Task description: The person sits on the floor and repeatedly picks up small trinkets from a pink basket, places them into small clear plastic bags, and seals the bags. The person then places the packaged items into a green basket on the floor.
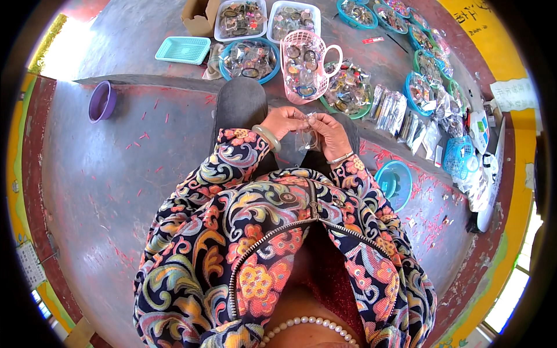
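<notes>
My left hand (285,122) and my right hand (331,136) meet over my lap, their fingertips pinched together. Between them hangs a small clear plastic bag (306,139), its top edge held by both hands. Something thin and light-coloured seems to be inside, too small to make out. Just beyond my hands stands a pink basket (288,81) with a handle, holding small bagged items with dark loops. Right of it, a green basket (364,110) is heaped with similar bagged pieces.
Ahead on a raised ledge are a blue basin (275,74), white trays (217,30), an empty turquoise tray (184,60) and a cardboard box (197,24). Several filled baskets and plastic packets (392,110) line the right. A purple basin (102,101) and a teal tub (408,184) sit on the floor.
</notes>
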### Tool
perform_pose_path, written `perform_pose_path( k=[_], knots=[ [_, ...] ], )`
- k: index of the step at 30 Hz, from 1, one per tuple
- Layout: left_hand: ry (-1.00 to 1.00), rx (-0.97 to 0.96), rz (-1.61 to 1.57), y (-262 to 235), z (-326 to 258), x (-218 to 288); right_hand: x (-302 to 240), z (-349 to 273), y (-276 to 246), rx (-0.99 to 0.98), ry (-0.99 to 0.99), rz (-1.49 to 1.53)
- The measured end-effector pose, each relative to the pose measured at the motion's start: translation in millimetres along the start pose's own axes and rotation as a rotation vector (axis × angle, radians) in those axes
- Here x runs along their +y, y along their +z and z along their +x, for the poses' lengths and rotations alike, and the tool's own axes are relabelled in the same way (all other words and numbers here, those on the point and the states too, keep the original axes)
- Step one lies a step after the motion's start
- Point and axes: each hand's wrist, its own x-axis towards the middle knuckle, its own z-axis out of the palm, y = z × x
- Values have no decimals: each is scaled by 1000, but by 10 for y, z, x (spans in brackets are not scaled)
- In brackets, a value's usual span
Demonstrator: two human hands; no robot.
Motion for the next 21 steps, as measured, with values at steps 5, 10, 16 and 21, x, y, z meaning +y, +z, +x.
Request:
perform_pose_path(
  k=[5,10,16,21],
  knots=[
    [-19,-32,-46,-19,11,-16,4,6,-21,23,-9,23],
    [-58,-77,-67,-2,-10,-2,3,-16,-20,63,-9,46],
    [-86,-27,-88,-18,0,-44,-6,-18,-13,52,22,-17],
    [-106,1,-78,-19,-17,-18,9,-5,-59,7,29,-16]
  ],
)
